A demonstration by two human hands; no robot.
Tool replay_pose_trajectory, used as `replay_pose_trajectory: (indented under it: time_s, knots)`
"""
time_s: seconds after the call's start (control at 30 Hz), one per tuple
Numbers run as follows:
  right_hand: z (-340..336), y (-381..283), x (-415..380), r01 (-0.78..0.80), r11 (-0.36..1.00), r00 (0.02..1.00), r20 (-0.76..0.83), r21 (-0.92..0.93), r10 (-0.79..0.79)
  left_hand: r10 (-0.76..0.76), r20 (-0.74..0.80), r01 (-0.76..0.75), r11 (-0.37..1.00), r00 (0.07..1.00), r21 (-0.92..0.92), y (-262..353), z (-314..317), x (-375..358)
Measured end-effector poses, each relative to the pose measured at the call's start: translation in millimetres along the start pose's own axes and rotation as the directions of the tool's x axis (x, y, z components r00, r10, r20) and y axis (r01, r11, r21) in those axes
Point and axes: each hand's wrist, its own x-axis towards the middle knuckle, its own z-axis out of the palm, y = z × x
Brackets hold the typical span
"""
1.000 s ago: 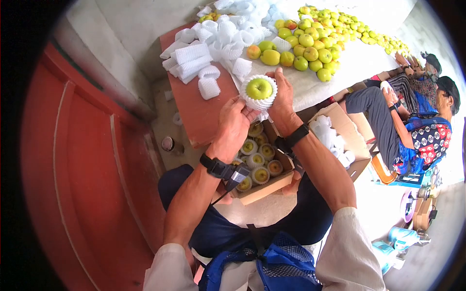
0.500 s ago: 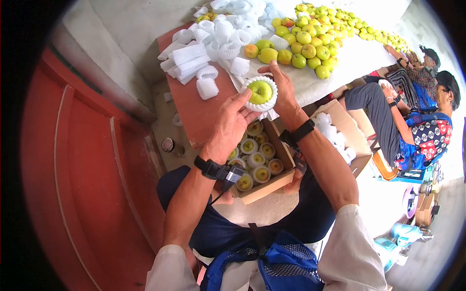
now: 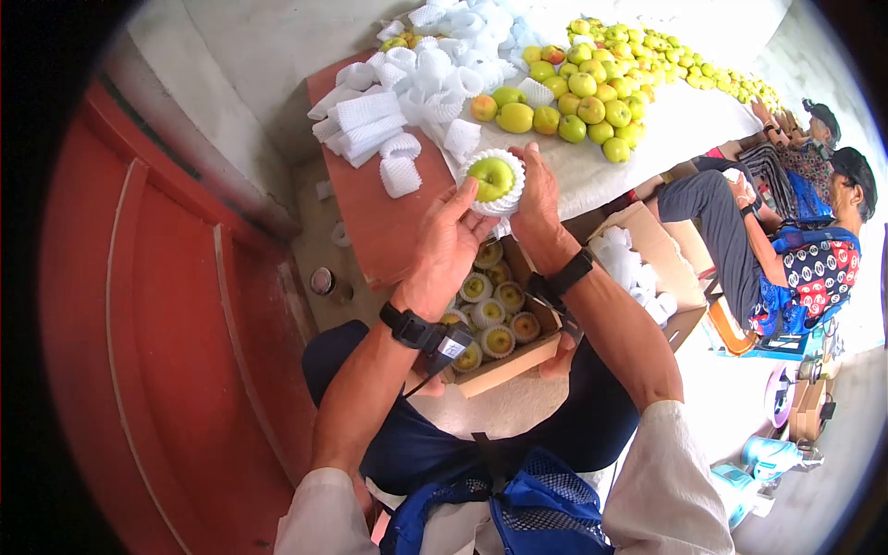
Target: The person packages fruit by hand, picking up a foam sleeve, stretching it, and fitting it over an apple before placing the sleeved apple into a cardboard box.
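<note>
Both my hands hold one green apple wrapped in a white foam net sleeve, raised above the table edge. My left hand cups it from the left with fingers on the sleeve. From the right, my right hand grips it. Below them, on my lap, sits a cardboard box filled with several netted apples.
A pile of white foam net sleeves lies on the reddish table. Many loose green-yellow apples spread over a white cloth. Another open carton with sleeves stands right. Two seated people are at far right. A red door fills the left.
The wrapped apple stayed between both hands, shifting slightly; my fingers have worked around the sleeve, and the view drifted a little.
</note>
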Motion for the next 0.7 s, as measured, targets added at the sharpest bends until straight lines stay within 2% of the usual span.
replay_pose_trajectory:
  time_s: [0.23,0.33,0.4,0.43,0.5,0.57,0.6,0.63,0.67,0.7]
  knots:
    - [-5,5,2,0.096,0.994,0.995,0.03,-0.056,-0.094,0.014,-0.046,-0.014,1.0,0.999,-0.017,4,8,-5]
    - [-11,2,8,0.098,0.995,0.987,0.135,-0.036,-0.092,0.012,-0.049,-0.012,1.0,0.999,0.001,9,6,-6]
    - [-18,-9,19,0.107,0.899,0.975,0.221,-0.424,-0.012,-0.031,-0.054,0.035,0.997,0.998,0.065,16,-2,-5]
    - [-18,-19,14,0.101,0.898,0.974,0.224,-0.429,-0.002,-0.029,-0.063,0.033,0.998,0.998,0.058,19,-2,-6]
    - [-10,-56,0,0.214,0.823,0.937,0.348,-0.527,-0.021,-0.036,-0.071,0.047,0.985,0.997,0.168,28,3,-11]
    - [-4,-83,-5,0.192,0.767,0.923,0.379,-0.613,0.072,-0.027,-0.045,0.035,0.985,0.999,0.17,32,0,-10]
    - [-2,-93,-11,0.265,0.716,0.902,0.429,-0.645,0.053,-0.016,-0.042,0.024,0.978,0.999,0.208,33,-4,-9]
    - [-2,-99,-17,0.33,0.663,0.879,0.475,-0.672,0.044,-0.012,-0.043,0.022,0.969,0.999,0.245,32,-7,-7]
    - [-5,-102,-23,0.429,0.553,0.851,0.526,-0.714,0.019,-0.047,-0.098,0.072,0.959,0.994,0.276,34,-6,-7]
    - [-8,-102,-28,0.519,0.433,0.816,0.578,-0.737,0.006,0.02,-0.049,-0.006,0.961,0.999,0.277,30,-11,-4]
